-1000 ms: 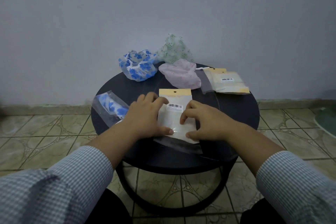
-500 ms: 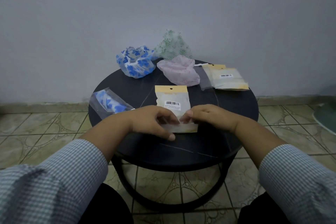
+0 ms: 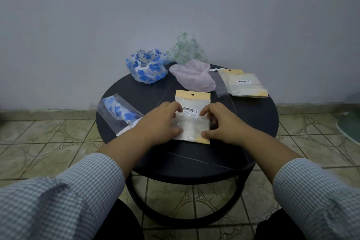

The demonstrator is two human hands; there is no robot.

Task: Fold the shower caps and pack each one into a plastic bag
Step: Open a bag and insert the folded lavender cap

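Lying between both hands, plastic bag (flat on table); left hand, right hand pinching its edges

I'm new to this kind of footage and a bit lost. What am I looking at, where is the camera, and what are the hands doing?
No machine here: a person wears a camera on the head, looking down at their own hands. The left hand and right hand hold a yellow-topped plastic bag by its sides on a round black table. At the left lies a clear bag with a blue cap inside. At the back sit three loose shower caps: blue, green and pink. More bags lie at the right.
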